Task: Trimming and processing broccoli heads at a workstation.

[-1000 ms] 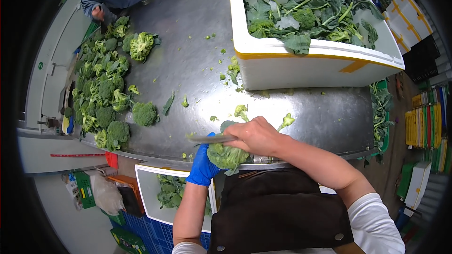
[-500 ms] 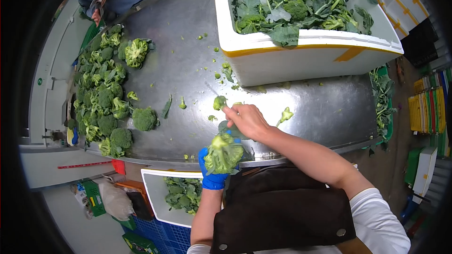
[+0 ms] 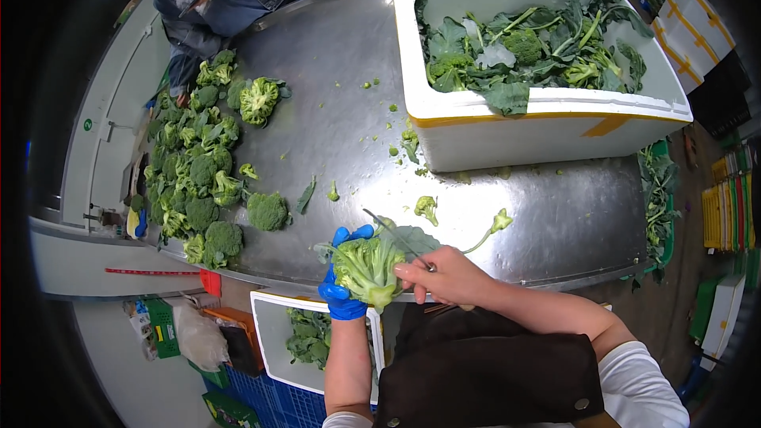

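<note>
Your left hand (image 3: 336,293) cups broccoli (image 3: 363,267), right hand (image 3: 450,277) grips a knife (image 3: 397,238); piled heads (image 3: 203,170) look trimmed, boxed ones (image 3: 523,46) untrimmed.

Far right: white foam boxes (image 3: 694,32) bore yellow tape; a black container (image 3: 725,93) sat just nearer. Right: yellow crates (image 3: 723,210) stood in a close row. Left: a long red strip (image 3: 151,272) ended beside a red block (image 3: 211,282). Near left: a pale plastic bag (image 3: 198,337) lay between a green crate (image 3: 164,331) and an orange crate (image 3: 226,315).
</note>
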`<state>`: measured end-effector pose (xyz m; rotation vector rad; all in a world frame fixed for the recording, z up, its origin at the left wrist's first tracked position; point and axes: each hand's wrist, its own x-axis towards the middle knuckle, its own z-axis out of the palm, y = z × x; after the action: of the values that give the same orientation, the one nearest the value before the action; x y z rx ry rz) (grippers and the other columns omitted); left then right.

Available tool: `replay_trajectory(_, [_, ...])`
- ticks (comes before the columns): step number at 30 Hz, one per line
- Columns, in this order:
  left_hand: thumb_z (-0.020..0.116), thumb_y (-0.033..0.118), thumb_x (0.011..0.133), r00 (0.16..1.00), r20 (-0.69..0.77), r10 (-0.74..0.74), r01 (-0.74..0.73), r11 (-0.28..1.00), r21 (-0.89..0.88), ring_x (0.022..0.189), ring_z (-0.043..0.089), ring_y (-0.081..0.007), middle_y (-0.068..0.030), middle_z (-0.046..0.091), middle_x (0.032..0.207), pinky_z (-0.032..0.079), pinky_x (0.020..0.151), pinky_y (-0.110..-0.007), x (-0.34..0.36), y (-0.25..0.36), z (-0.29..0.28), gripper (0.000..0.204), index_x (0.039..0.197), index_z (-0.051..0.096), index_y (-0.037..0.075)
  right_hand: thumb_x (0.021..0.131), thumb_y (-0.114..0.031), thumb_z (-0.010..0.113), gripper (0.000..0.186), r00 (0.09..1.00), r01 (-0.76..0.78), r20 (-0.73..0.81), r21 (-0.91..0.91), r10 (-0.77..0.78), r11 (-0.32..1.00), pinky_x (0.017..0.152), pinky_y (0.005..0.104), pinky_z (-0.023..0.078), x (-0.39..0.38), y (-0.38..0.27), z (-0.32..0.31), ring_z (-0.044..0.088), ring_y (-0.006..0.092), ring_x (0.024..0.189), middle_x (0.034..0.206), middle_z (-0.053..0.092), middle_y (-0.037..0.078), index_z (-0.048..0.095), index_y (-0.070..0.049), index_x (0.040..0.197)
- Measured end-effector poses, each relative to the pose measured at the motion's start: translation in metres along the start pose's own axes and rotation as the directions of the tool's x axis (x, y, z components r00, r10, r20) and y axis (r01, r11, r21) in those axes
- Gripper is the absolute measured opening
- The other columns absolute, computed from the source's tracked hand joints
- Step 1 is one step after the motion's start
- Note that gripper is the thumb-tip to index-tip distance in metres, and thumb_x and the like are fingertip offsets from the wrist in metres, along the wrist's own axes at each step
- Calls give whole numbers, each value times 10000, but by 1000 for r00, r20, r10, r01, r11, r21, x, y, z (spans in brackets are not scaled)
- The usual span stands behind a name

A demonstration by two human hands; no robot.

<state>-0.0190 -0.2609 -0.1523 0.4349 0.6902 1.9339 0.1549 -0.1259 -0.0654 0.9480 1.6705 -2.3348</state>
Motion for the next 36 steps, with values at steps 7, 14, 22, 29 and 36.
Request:
replay_trajectory(7, [766, 154, 598, 994, -12, -109, 103, 890, 444, 1176, 521, -237, -128, 528, 1297, 406, 1023, -356, 10, 3, 34, 871, 1382, 415, 8, 849, -353, 570, 408, 978, -18, -208, -26, 12, 999, 402, 318, 417, 56, 42, -19, 511, 139, 404, 597, 595, 108, 618, 33, 726])
replay_trajectory(14, [641, 28, 636, 932, -362, 29, 197, 798, 569, 1118, 540, -217, -114, 544, 1251, 441, 964, -328, -3, -11, 50, 749, 1358, 445, -7, 887, -369, 528, 467, 844, -62, -467, -571, -262, 818, 657, 394, 503, 100, 77, -58, 627, 231, 642, 666, 632, 169, 614, 77, 777])
replay_trajectory(22, [639, 21, 653, 936, -316, 153, 103, 741, 663, 1143, 518, -216, -116, 519, 1265, 407, 1012, -334, 4, -21, 63, 725, 1349, 438, 5, 883, -325, 609, 328, 878, 231, -304, -406, -369, 884, 601, 338, 459, 73, 46, -29, 563, 149, 607, 693, 636, 113, 679, -6, 857])
replay_trajectory(29, [693, 128, 647, 945, -194, 262, -57, 719, 693, 1204, 491, -251, -122, 491, 1318, 390, 1034, -379, -8, -8, 62, 772, 1357, 419, -1, 892, -428, 552, 542, 922, -90, -367, 115, 126, 989, 495, 371, 458, 75, 74, -52, 551, 275, 478, 720, 643, 211, 586, 100, 1008])
replay_trajectory(36, [770, 238, 656, 887, 375, 270, -384, -22, 923, 1283, 402, -278, -135, 320, 1444, 348, 1056, -404, 1, 5, 74, 979, 1450, 244, 14, 924, -538, 494, 646, 960, -255, -17, 351, 279, 901, 358, 248, 285, 27, 18, -44, 293, 94, 361, 593, 582, 145, 526, 90, 1075])
